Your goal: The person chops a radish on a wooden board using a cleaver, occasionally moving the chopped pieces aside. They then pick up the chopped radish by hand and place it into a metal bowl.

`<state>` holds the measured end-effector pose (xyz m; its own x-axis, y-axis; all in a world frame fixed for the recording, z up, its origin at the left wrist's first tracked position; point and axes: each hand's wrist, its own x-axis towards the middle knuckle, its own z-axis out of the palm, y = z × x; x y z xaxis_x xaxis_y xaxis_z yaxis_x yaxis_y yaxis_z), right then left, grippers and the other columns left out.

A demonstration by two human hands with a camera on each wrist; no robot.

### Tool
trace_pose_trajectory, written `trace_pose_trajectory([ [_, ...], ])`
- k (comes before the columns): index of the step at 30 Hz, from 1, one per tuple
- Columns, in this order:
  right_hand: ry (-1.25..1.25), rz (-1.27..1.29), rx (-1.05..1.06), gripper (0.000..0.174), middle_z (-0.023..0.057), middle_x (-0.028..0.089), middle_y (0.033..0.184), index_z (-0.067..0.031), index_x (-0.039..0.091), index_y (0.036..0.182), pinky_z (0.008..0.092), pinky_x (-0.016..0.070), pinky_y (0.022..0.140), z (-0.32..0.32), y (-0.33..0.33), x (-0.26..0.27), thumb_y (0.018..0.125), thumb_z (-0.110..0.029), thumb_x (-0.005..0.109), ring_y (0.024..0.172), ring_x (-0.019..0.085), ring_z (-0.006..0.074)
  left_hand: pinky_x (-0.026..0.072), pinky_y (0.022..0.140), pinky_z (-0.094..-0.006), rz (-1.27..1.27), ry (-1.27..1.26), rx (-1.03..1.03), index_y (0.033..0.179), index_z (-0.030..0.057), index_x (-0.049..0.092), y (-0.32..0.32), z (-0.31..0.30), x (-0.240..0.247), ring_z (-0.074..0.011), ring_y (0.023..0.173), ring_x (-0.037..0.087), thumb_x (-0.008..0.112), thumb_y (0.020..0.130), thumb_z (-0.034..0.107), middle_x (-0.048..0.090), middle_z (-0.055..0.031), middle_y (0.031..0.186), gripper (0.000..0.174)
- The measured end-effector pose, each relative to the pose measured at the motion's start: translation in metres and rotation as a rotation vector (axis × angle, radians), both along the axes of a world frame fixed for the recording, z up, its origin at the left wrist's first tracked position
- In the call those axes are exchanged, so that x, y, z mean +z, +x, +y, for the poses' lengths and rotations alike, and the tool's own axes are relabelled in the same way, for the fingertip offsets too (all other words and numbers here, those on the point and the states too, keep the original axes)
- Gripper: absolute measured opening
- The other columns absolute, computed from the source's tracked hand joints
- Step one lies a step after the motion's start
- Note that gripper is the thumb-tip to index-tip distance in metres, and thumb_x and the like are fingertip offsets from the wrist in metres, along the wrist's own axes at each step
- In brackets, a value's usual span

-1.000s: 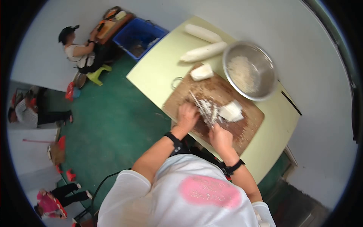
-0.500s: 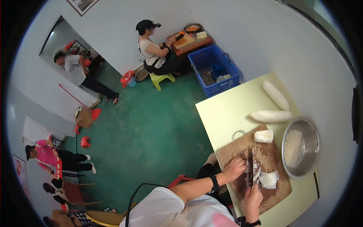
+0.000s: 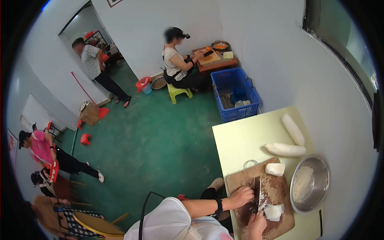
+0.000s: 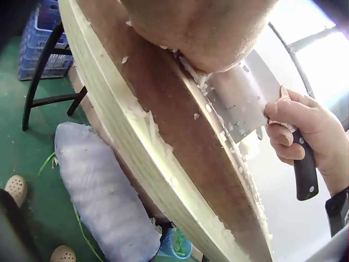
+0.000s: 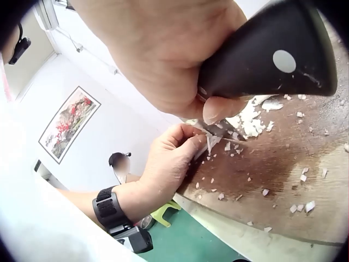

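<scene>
My right hand (image 4: 308,123) grips the black handle of a cleaver (image 4: 240,98). The broad blade stands on the wooden chopping board (image 3: 237,182), right beside my left hand's fingertips. With bent fingers and thumb, my left hand (image 5: 166,164) pinches thin white radish strips (image 5: 210,143). Small chopped white bits (image 5: 252,123) lie along the far side of the blade. Beside my right hand is a stack of white radish slices (image 3: 274,213). A thick cut radish piece (image 3: 275,169) sits at the board's far end.
Two whole white radishes (image 3: 286,150) lie beyond the board. A steel bowl (image 3: 327,188) with white shreds (image 3: 303,184) stands right of it. A blue crate (image 3: 236,116) is on the floor past the table (image 3: 240,138). Another person (image 3: 178,64) sits cutting at a low table.
The head view has swung, so the table now appears lower right and more of the room shows. The cleaver and left hand stay close together on the board.
</scene>
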<state>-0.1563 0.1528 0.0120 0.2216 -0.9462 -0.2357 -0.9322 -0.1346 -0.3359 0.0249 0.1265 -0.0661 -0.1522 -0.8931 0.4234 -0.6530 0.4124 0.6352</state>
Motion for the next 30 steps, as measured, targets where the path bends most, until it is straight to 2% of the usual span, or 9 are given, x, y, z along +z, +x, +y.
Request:
trace_pose_trajectory([
  [2, -0.003, -0.027, -0.028, 0.025, 0.0235, 0.062, 0.07, 0.0024, 0.057, 0.098, 0.0505, 0.048, 0.062, 0.004, 0.007, 0.023, 0.081, -0.016, 0.059, 0.07, 0.062, 0.0429, 0.0433, 0.088, -0.0387, 0.017, 0.051, -0.014, 0.091, 0.0039, 0.061, 0.001, 0.0, -0.004, -0.0281, 0.097, 0.053, 0.06, 0.076, 0.009, 0.057, -0.0098, 0.097, 0.015],
  [4, 0.047, -0.18, -0.05, 0.025, 0.026, 0.061, 0.069, 0.0026, 0.059, 0.089, 0.0499, 0.0467, 0.058, 0.008, 0.018, 0.069, 0.09, -0.023, 0.056, 0.067, 0.06, 0.046, 0.0434, 0.088, -0.0389, 0.008, 0.031, -0.001, 0.092, 0.0037, 0.061, 0.001, 0.001, -0.005, -0.0285, 0.096, 0.053, 0.059, 0.077, 0.009, 0.056, -0.0101, 0.095, 0.015],
  [6, 0.047, -0.127, -0.02, 0.025, 0.026, 0.061, 0.069, 0.0028, 0.059, 0.087, 0.0491, 0.0463, 0.057, 0.015, 0.01, 0.058, 0.091, -0.021, 0.054, 0.066, 0.06, 0.0456, 0.0444, 0.088, -0.039, 0.004, 0.0, 0.025, 0.087, 0.003, 0.06, 0.0, 0.001, 0.0, -0.0288, 0.096, 0.054, 0.06, 0.077, 0.008, 0.058, -0.0099, 0.097, 0.011],
  [12, 0.032, -0.213, 0.016, 0.025, 0.0264, 0.06, 0.068, 0.0026, 0.059, 0.088, 0.0484, 0.0464, 0.057, 0.014, 0.009, 0.043, 0.092, -0.021, 0.053, 0.065, 0.06, 0.0447, 0.0446, 0.087, -0.0383, 0.013, 0.011, 0.015, 0.086, 0.0028, 0.06, -0.001, 0.0, -0.004, -0.0281, 0.096, 0.054, 0.06, 0.076, 0.008, 0.059, -0.0098, 0.095, 0.011],
  [14, 0.07, -0.088, 0.003, 0.025, 0.0259, 0.062, 0.07, 0.0016, 0.06, 0.088, 0.0485, 0.0477, 0.058, 0.007, 0.014, 0.036, 0.091, -0.022, 0.053, 0.066, 0.061, 0.0442, 0.0447, 0.087, -0.0381, 0.007, 0.004, 0.01, 0.086, 0.0028, 0.06, 0.002, -0.002, -0.003, -0.028, 0.095, 0.054, 0.06, 0.077, 0.009, 0.059, -0.0098, 0.095, 0.011],
  [20, -0.001, -0.095, -0.034, 0.024, 0.0242, 0.064, 0.075, 0.0001, 0.059, 0.095, 0.0496, 0.05, 0.062, 0.007, 0.022, 0.036, 0.091, -0.023, 0.053, 0.069, 0.062, 0.0441, 0.0439, 0.087, -0.0376, -0.008, 0.044, -0.037, 0.089, 0.0036, 0.062, 0.007, -0.001, 0.003, -0.0268, 0.097, 0.053, 0.057, 0.078, 0.009, 0.058, -0.0087, 0.099, 0.014],
  [24, 0.062, -0.086, -0.039, 0.024, 0.0242, 0.064, 0.076, -0.0005, 0.059, 0.097, 0.0495, 0.0491, 0.061, 0.007, 0.018, 0.033, 0.091, -0.023, 0.053, 0.069, 0.062, 0.0437, 0.0436, 0.087, -0.0381, 0.013, 0.019, -0.115, 0.089, 0.0043, 0.062, 0.011, -0.001, -0.002, -0.0262, 0.098, 0.053, 0.057, 0.079, 0.011, 0.058, -0.0086, 0.099, 0.013],
  [30, 0.064, -0.091, -0.01, 0.027, 0.0256, 0.063, 0.072, 0.003, 0.058, 0.097, 0.048, 0.0493, 0.059, 0.004, 0.019, 0.035, 0.09, -0.023, 0.055, 0.066, 0.061, 0.0433, 0.0428, 0.087, -0.0383, 0.024, 0.037, -0.124, 0.092, 0.0042, 0.061, 0.012, -0.004, -0.002, -0.0276, 0.098, 0.052, 0.057, 0.079, 0.011, 0.057, -0.0095, 0.098, 0.015],
])
